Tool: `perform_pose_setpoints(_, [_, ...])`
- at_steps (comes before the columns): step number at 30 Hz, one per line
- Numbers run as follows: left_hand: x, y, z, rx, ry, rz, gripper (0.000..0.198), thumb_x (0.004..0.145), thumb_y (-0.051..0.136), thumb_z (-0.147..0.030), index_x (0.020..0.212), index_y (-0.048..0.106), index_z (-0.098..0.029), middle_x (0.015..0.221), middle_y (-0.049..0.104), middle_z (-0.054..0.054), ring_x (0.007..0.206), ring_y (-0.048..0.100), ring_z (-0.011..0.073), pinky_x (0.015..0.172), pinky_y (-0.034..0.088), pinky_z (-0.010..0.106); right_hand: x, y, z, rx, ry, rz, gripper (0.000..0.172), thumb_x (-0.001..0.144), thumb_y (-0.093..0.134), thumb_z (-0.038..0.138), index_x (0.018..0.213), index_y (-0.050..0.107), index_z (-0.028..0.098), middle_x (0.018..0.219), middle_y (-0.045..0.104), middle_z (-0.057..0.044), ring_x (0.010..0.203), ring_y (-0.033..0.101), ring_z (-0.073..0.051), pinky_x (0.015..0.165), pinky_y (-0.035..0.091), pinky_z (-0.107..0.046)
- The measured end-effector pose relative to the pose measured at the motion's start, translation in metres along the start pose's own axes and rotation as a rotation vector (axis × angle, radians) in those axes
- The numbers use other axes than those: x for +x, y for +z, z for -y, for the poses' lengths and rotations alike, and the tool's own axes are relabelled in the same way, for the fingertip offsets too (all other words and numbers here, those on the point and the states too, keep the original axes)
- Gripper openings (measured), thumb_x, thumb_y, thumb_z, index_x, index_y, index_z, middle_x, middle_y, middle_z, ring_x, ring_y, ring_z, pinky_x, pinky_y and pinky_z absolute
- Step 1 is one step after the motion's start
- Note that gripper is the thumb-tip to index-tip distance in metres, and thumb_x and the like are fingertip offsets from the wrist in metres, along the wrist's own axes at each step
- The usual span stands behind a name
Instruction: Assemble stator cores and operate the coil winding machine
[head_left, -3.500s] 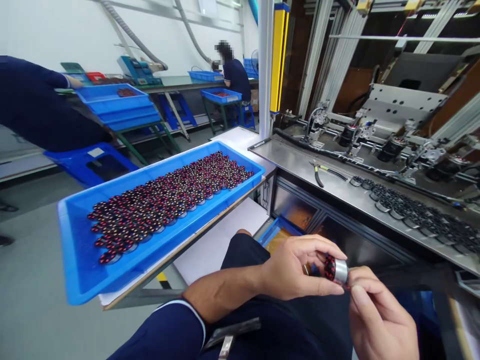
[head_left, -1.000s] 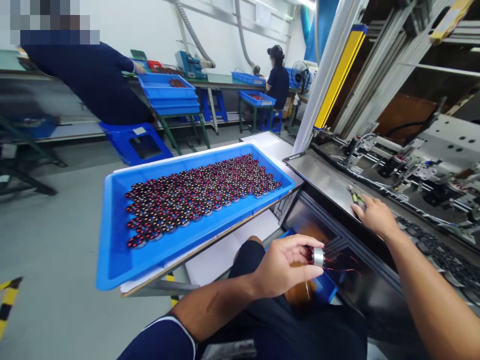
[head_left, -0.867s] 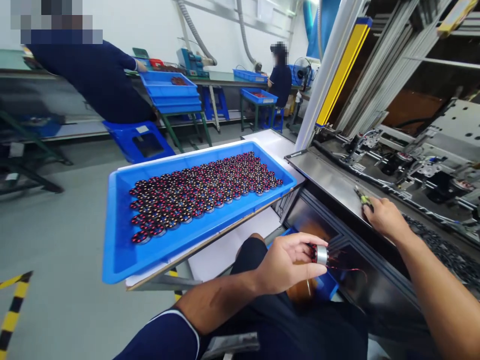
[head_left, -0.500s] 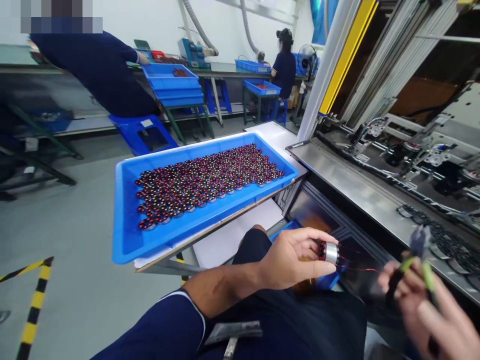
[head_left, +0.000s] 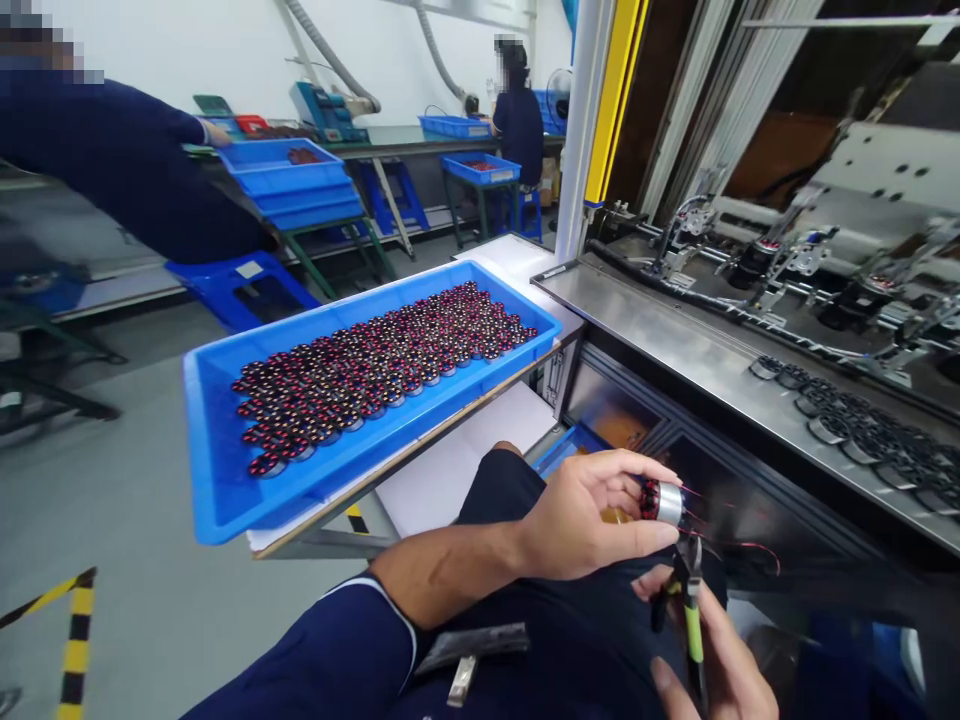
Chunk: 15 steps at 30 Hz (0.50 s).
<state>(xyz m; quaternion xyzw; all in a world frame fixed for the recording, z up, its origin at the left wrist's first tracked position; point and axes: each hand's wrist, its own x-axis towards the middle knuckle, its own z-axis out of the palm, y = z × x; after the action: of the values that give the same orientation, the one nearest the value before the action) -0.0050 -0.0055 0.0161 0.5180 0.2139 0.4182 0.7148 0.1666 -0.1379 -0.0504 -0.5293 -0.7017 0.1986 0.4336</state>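
Observation:
Between thumb and fingers, my left hand (head_left: 577,515) grips a motor stator (head_left: 661,502) with a silver metal ring and red copper windings. Thin red wires (head_left: 761,548) trail from its right side. Just below it, my right hand (head_left: 716,640) is wrapped round cutting pliers (head_left: 691,600) with black and green handles. The pliers' jaws point up, close to the stator's lower right edge; whether they touch a wire I cannot tell. To the left, a blue tray (head_left: 214,500) bears many similar stators (head_left: 375,370) packed in rows.
On the steel machine ledge (head_left: 675,350) at right lie several black-and-silver stators (head_left: 847,420). Behind it stands machinery (head_left: 780,260) beside a yellow post (head_left: 615,100). Two co-workers sit at the back bench, near stacked blue bins (head_left: 300,190). A blue stool (head_left: 240,285) stands behind the tray.
My right hand has brought the pliers left, from out by the ledge to just beneath the stator. My left hand still holds the stator. The camera view has turned to the right.

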Motion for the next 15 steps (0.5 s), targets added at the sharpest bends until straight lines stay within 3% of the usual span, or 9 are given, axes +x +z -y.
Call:
perform_pose_setpoints(9, [0.000,-0.001,-0.004,0.005,0.054,-0.017,0.037,0.067,0.079,-0.012,0.102,0.068,-0.009,0.093,0.068,0.009,0.076,0.067,0.0121,0.072,0.054,0.022,0.012,0.006,0.001,-0.046,-0.079,-0.052,0.061,0.084,0.055,0.010,0.143,0.041,0.020,0.104,0.072,-0.010,0.085,0.073,-0.021,0.078,0.062,-0.029])
perform_pose_setpoints(15, [0.003,-0.001,-0.002,-0.015,0.027,-0.020,0.037,0.066,0.079,-0.012,0.102,0.068,-0.010,0.092,0.069,0.009,0.075,0.067,0.0126,0.073,0.054,0.024,-0.001,0.008,-0.001,-0.095,0.024,-0.145,0.053,0.082,0.060,0.012,0.133,0.055,0.023,0.099,0.074,-0.006,0.075,0.074,-0.020,0.070,0.063,-0.026])
